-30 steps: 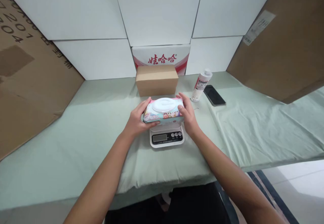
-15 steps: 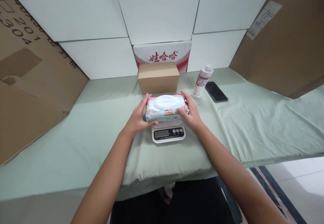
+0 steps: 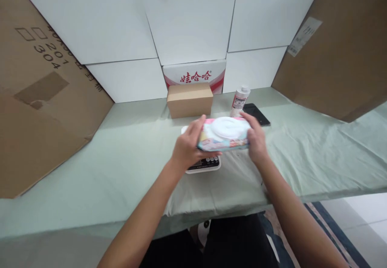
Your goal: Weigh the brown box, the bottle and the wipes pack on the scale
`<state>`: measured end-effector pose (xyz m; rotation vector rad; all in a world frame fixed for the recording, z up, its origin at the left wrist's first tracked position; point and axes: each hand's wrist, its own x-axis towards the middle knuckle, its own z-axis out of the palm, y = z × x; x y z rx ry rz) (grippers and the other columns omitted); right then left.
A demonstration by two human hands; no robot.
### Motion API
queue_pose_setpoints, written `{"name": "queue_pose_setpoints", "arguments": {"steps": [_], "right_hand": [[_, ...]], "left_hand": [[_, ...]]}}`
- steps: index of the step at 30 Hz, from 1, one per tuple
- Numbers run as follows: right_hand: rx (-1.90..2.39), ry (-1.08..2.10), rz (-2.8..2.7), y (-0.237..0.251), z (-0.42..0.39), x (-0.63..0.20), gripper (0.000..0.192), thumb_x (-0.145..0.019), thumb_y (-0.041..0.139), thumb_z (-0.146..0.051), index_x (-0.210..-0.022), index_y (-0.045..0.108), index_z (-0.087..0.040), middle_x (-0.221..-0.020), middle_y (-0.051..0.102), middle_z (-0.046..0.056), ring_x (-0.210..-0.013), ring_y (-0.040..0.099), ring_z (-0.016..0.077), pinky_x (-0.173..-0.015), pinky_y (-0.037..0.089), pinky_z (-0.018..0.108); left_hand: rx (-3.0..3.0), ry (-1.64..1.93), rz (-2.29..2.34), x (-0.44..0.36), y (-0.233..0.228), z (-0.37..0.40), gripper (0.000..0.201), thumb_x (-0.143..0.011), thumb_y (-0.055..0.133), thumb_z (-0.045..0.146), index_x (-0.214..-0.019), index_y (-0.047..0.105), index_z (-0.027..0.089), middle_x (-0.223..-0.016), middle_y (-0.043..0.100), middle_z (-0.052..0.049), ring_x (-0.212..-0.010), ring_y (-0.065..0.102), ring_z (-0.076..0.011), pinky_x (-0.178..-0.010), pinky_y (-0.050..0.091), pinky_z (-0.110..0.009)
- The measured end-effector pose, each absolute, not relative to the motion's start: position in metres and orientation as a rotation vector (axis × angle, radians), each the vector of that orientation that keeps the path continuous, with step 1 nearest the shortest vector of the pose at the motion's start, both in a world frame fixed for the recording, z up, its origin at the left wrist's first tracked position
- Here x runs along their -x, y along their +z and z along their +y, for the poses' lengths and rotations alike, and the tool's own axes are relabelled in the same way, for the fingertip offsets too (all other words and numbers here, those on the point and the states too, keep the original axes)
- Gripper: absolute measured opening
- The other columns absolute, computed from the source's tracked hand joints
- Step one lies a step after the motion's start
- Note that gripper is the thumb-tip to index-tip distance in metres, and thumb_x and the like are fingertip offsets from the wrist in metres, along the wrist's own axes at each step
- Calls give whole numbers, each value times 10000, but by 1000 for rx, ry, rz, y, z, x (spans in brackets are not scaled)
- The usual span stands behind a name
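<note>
**Wipes pack held over the scale**

Both hands grasp the wipes pack [image 3: 224, 135]: left hand [image 3: 186, 149] at its 9 o'clock end, right hand [image 3: 256, 139] at its 3 o'clock end. The pack is above the scale [image 3: 203, 165], toward the scale's 2 o'clock. A brown box [image 3: 190, 100] sits at 12 o'clock, with a bottle [image 3: 240, 100] and phone [image 3: 256, 112] at 1 o'clock.

The wipes pack [image 3: 224, 135] is glossy printed plastic film with a smooth white hard-plastic lid. The scale [image 3: 203, 164] is smooth white plastic. The tablecloth [image 3: 121, 159] is matt pale-green cloth, creased. The small box [image 3: 190, 100] is matt brown cardboard. The phone [image 3: 256, 114] has a glossy dark face. The bottle [image 3: 240, 99] is smooth white plastic.
</note>
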<state>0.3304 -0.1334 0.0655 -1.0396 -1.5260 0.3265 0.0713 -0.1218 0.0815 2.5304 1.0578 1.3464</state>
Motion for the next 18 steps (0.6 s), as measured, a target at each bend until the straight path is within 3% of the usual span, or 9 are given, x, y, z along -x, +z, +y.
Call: {"name": "queue_pose_setpoints", "arguments": {"steps": [5,8,11,15,18], "right_hand": [[1293,185,-1414,66,-169,-452,495,-988,536,-656,-1305,773,-360,-1221,777,120,-1135,724,392,-1010,552,612],[1397,49,-1402,44,-174,-515,444,-962,519,-621,-1265,779,-425,-1181,768,91,-1135,704,387,-1057,493,706],[1471,63,-1404,19,-174,-554,427,-944,540,-601,-1292,747,-465,-1229,754,62,-1214,674,396,-1110,411,800],[1573,22,-1450,26,-186,-557,530,-944,528,-706,-1435,632,-535,-1396,688,99,-1309,641,443,-1076,403,858],[1496,-270,-1589,69,-197,-508,634,-947,523,-752,-1549,522,-553,-1505,620,109,-1483,515,451,-1202,310,847]], "left_hand": [[-2498,884,1096,-188,95,-135,1133,-844,613,888,-1678,329,175,-1519,631,-200,-1237,734,-337,-968,631,-394],[-2508,679,1083,-250,91,-128,1127,-877,664,814,-1696,279,143,-1535,626,-205,-1302,698,-334,-1060,588,-395],[-2543,496,1062,-284,91,-123,1048,-931,683,711,-1698,270,129,-1638,538,-215,-1539,512,-334,-1237,478,-454],[-2562,330,1111,-249,106,-123,1051,-864,787,668,-1690,338,199,-1768,348,-186,-1687,248,-383,-1372,250,-604],[-2446,780,1260,-160,112,-108,826,-933,709,629,-1630,455,265,-1763,381,-139,-1686,264,-363,-1380,220,-610]]}}
